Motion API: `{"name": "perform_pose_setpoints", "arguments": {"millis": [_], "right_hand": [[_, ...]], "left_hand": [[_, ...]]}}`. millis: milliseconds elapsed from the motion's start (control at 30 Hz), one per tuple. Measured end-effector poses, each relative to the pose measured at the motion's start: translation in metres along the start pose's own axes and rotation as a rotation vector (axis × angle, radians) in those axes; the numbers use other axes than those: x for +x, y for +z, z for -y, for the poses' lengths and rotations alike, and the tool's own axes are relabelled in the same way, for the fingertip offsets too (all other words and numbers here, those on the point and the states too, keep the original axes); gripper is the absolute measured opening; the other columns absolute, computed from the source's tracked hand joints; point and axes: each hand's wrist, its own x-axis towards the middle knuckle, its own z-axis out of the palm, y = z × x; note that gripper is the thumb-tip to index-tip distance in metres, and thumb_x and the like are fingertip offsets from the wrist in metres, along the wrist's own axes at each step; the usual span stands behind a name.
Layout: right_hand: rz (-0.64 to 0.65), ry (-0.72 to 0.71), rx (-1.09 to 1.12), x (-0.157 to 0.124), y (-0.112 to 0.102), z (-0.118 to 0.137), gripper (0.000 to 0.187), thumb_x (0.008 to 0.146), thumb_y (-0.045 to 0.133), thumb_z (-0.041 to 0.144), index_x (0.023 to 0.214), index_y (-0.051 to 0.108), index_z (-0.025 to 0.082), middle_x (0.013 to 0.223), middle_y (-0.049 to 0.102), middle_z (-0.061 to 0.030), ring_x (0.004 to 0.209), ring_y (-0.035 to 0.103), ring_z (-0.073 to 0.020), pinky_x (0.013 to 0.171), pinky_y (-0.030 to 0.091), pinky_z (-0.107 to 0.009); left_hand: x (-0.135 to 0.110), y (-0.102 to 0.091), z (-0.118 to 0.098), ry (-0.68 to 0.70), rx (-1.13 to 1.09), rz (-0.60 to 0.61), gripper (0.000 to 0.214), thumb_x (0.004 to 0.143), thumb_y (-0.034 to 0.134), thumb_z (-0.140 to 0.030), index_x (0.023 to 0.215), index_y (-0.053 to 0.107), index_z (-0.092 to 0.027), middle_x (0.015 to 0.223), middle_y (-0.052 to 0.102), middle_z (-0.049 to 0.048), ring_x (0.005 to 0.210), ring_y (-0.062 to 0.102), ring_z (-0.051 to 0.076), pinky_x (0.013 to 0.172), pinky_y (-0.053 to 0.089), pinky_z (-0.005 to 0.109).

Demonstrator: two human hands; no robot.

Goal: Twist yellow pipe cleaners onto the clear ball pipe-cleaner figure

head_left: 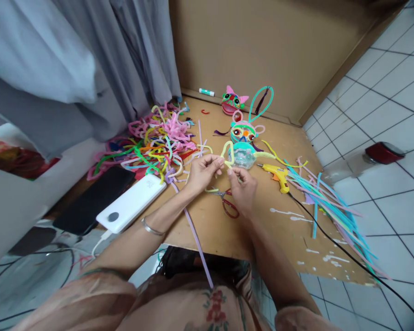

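Between my two hands is a pale yellow pipe cleaner (227, 148) bent into a pointed loop. My left hand (204, 172) pinches one end of it, and my right hand (242, 186) pinches it lower down with thumb and finger. Just behind the fingers sits a clear rounded piece (242, 157) with a turquoise edge and a yellow strip at its right. Red-handled scissors (230, 209) lie under my hands, partly covered by the right one. A yellow glue gun (278, 176) rests to the right of my right hand.
A tangled heap of pipe cleaners (165, 133) lies at left, beside a white power bank (131, 204) and a black phone (94, 198). Straight pipe cleaners (334, 216) lie at right. Behind stand two decorated animal heads, one pink-eared (232, 102), one pink-looped (243, 132). A glue stick (206, 92) lies behind.
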Motion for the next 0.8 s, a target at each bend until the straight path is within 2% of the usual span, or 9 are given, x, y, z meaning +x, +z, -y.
{"name": "perform_pose_setpoints", "arguments": {"millis": [133,267,367,433,533,600,700,800], "right_hand": [[0.036,-0.253,-0.303,-0.006,0.000,0.002,0.021,0.091,0.049,0.032,0.085,0.067,0.022,0.080,0.068,-0.0057,0.074,0.055,-0.0186,0.074,0.036,-0.033],[0.066,-0.475,-0.586,-0.011,0.000,0.002,0.025,0.094,0.043,0.026,0.087,0.066,0.020,0.075,0.065,-0.0068,0.071,0.052,-0.0189,0.069,0.030,-0.034],[0.011,-0.613,-0.712,-0.008,-0.004,0.003,0.024,0.094,0.045,0.025,0.082,0.065,0.021,0.068,0.060,-0.0048,0.069,0.048,-0.0183,0.067,0.027,-0.034],[-0.036,-0.647,-0.774,-0.003,-0.009,0.003,0.024,0.093,0.046,0.025,0.079,0.065,0.020,0.070,0.060,-0.0050,0.071,0.048,-0.0186,0.069,0.027,-0.034],[-0.057,-0.626,-0.796,0.008,-0.019,0.005,0.023,0.092,0.049,0.026,0.078,0.067,0.019,0.078,0.061,-0.0061,0.077,0.050,-0.0191,0.076,0.030,-0.036],[0.024,-0.568,-0.695,0.015,-0.025,0.005,0.021,0.090,0.052,0.028,0.079,0.068,0.020,0.081,0.061,-0.0051,0.080,0.052,-0.0190,0.080,0.032,-0.037],[0.201,-0.375,-0.350,0.024,-0.035,0.004,0.018,0.085,0.059,0.031,0.075,0.068,0.019,0.076,0.060,-0.0024,0.077,0.055,-0.0171,0.075,0.038,-0.033],[0.334,-0.065,0.065,0.029,-0.043,0.001,0.020,0.076,0.068,0.037,0.070,0.067,0.018,0.070,0.059,-0.0003,0.066,0.053,-0.0136,0.063,0.041,-0.028]], "left_hand": [[0.003,-0.004,0.002,0.053,0.062,-0.069,0.038,0.075,0.068,-0.051,0.067,0.062,-0.015,0.060,0.059,-0.0001,0.050,0.049,0.008,0.051,0.038,0.021],[0.004,-0.008,0.006,0.130,0.224,-0.108,0.037,0.081,0.060,-0.049,0.067,0.061,-0.015,0.058,0.056,-0.0009,0.052,0.048,0.009,0.053,0.037,0.022],[0.005,-0.012,0.008,0.274,0.543,-0.049,0.034,0.087,0.055,-0.043,0.070,0.064,-0.015,0.061,0.058,0.0013,0.058,0.050,0.012,0.058,0.036,0.024],[0.006,-0.016,0.008,0.360,0.755,0.069,0.033,0.090,0.052,-0.039,0.074,0.067,-0.014,0.066,0.062,0.0038,0.062,0.052,0.013,0.061,0.035,0.025],[0.008,-0.022,0.005,0.432,0.929,0.326,0.033,0.093,0.046,-0.035,0.083,0.070,-0.015,0.073,0.066,0.0063,0.067,0.055,0.015,0.061,0.035,0.026],[0.009,-0.025,0.001,0.461,0.945,0.481,0.034,0.093,0.046,-0.036,0.084,0.071,-0.015,0.075,0.066,0.0067,0.068,0.056,0.015,0.061,0.035,0.025],[0.009,-0.027,-0.009,0.421,0.842,0.652,0.034,0.093,0.047,-0.037,0.080,0.072,-0.016,0.075,0.066,0.0062,0.066,0.057,0.013,0.062,0.037,0.024],[0.006,-0.025,-0.019,0.277,0.571,0.781,0.031,0.090,0.053,-0.039,0.084,0.074,-0.018,0.076,0.067,0.0061,0.066,0.059,0.013,0.063,0.040,0.023]]}}
